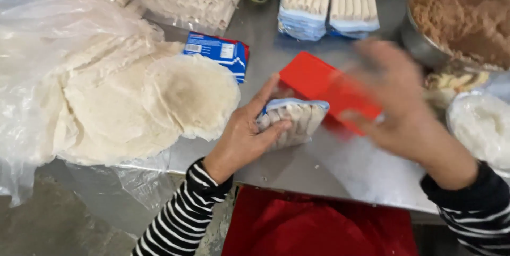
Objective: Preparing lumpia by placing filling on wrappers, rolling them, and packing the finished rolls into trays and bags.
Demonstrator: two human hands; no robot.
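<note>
Holding a small tray of white rolls (292,120), the left hand (247,136) has its thumb and fingers closed around it, just above the shiny surface (297,168). The right hand (398,102) is blurry and touches a flat red box (326,88); I cannot tell if it grips it. Round thin wrappers (194,94) lie to the left, and a bowl of brown filling (459,14) sits far right.

Two hands work here: the left hand (241,136) and the right hand (398,102). Three filled trays of rolls: one tray in hand (295,120), two stacked trays (329,1) at twelve o'clock. One red lid (324,86), one metal bowl (419,43), one blue box (218,51).
</note>
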